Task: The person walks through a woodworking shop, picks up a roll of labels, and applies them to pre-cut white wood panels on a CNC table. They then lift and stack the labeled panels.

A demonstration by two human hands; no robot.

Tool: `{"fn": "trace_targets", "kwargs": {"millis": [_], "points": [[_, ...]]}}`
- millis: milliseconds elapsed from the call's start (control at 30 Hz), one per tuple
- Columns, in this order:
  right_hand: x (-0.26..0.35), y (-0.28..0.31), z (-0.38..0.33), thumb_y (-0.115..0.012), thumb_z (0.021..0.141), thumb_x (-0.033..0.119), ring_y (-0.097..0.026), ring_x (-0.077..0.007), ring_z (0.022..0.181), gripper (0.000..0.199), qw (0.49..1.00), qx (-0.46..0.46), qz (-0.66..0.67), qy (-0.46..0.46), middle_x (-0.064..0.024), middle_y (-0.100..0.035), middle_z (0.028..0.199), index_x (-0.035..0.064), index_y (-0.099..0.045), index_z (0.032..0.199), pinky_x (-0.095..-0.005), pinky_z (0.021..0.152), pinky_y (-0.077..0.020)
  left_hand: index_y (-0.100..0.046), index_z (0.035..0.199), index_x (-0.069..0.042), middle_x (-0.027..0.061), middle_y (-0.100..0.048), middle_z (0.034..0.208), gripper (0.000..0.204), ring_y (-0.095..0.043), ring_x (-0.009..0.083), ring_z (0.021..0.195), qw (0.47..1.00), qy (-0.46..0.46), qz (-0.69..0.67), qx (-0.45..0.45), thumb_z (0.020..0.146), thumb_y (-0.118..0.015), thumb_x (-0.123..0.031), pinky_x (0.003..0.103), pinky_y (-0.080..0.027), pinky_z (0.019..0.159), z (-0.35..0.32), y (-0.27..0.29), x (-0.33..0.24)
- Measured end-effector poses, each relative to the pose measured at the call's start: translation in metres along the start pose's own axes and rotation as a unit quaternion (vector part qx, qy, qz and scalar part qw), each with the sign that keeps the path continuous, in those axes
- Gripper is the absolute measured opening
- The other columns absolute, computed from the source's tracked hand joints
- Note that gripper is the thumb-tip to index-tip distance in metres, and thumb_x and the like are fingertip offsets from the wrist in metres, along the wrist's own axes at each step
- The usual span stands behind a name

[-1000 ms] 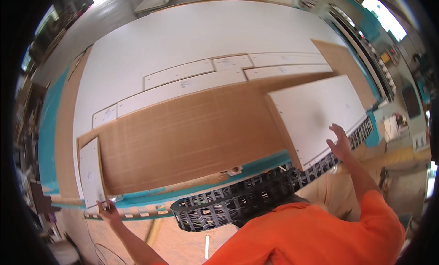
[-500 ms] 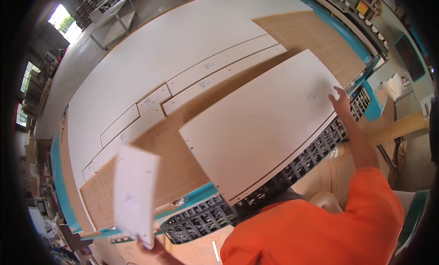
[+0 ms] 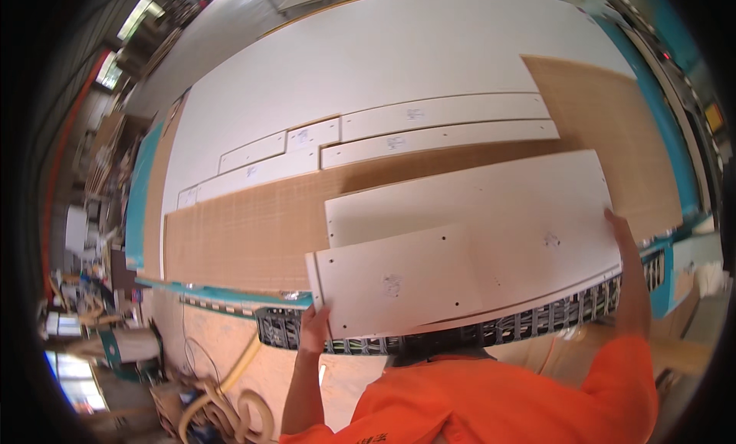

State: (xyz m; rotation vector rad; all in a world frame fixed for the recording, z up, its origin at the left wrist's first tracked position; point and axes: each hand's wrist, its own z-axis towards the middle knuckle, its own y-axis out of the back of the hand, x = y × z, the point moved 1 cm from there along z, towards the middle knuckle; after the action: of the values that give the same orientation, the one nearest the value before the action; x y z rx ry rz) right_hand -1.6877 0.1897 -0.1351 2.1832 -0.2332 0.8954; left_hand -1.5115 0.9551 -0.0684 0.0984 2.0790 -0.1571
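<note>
My left hand (image 3: 313,330) is closed on the near left corner of a smaller white panel (image 3: 418,279), which has drilled holes and a label. This panel overlaps the front left of a large white panel (image 3: 529,191), grooved along its near edge; whether the two touch all along, I cannot tell. My right hand (image 3: 617,223) grips the large panel's right edge, fingers on top and the rest hidden. Behind lie long narrow cut white strips (image 3: 445,107) with labels, still set in the white sheet (image 3: 368,53).
Brown backing board (image 3: 238,245) shows around the cut pieces. A black slatted cable chain (image 3: 537,310) runs along the table's near side, below the panels. Teal machine edging (image 3: 678,153) borders the right. Hoses (image 3: 245,413) lie on the floor at lower left.
The smaller panel has swung from upright at the left to lying over the large panel, carried by my left hand. My view has turned left; my right hand stays at the large panel's right edge.
</note>
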Motion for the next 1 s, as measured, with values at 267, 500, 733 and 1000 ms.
{"fn": "trace_targets", "kwargs": {"millis": [267, 500, 733, 1000], "points": [[0.017, -0.010, -0.012, -0.055, 0.088, 0.057, -0.056, -0.0219, 0.106, 0.075, 0.997, 0.042, 0.048, -0.032, -0.0155, -0.059, 0.118, -0.0067, -0.052, 0.127, -0.0317, 0.094, -0.0424, -0.048, 0.130, 0.001, 0.0088, -0.060, 0.116, 0.052, -0.058, 0.0175, 0.104, 0.989, 0.127, 0.062, 0.029, 0.091, -0.061, -0.031, 0.032, -0.046, 0.089, 0.019, -0.026, 0.026], [-0.031, -0.015, -0.055, -0.057, 0.087, 0.056, -0.058, -0.0258, 0.108, 0.074, 0.990, 0.017, 0.130, -0.047, -0.0162, -0.058, 0.124, -0.0036, -0.049, 0.131, -0.0342, 0.095, -0.0446, -0.048, 0.130, 0.000, 0.0085, -0.062, 0.114, 0.055, -0.061, 0.0174, 0.098, 0.987, 0.151, 0.007, 0.059, 0.089, -0.064, -0.033, 0.032, -0.050, 0.084, 0.023, -0.026, 0.012], [-0.062, -0.011, -0.129, -0.049, 0.091, 0.054, -0.058, -0.0258, 0.108, 0.064, 0.901, 0.175, 0.382, -0.104, -0.0100, -0.060, 0.120, 0.0035, -0.049, 0.130, -0.0374, 0.092, -0.0473, -0.048, 0.132, -0.002, 0.0092, -0.058, 0.124, 0.055, -0.057, 0.0214, 0.111, 0.978, 0.203, -0.033, 0.046, 0.088, -0.064, -0.031, 0.036, -0.046, 0.094, -0.027, 0.020, 0.051], [0.033, -0.054, -0.157, -0.038, 0.096, 0.052, -0.055, -0.0271, 0.114, 0.061, 0.879, 0.228, 0.404, -0.110, -0.0114, -0.056, 0.126, 0.0047, -0.045, 0.134, -0.0409, 0.093, -0.0476, -0.043, 0.138, -0.007, 0.0114, -0.054, 0.132, 0.065, -0.054, 0.0222, 0.118, 0.953, 0.228, -0.156, 0.125, 0.095, -0.042, -0.055, 0.039, -0.047, 0.097, -0.012, 0.023, 0.046]]}}
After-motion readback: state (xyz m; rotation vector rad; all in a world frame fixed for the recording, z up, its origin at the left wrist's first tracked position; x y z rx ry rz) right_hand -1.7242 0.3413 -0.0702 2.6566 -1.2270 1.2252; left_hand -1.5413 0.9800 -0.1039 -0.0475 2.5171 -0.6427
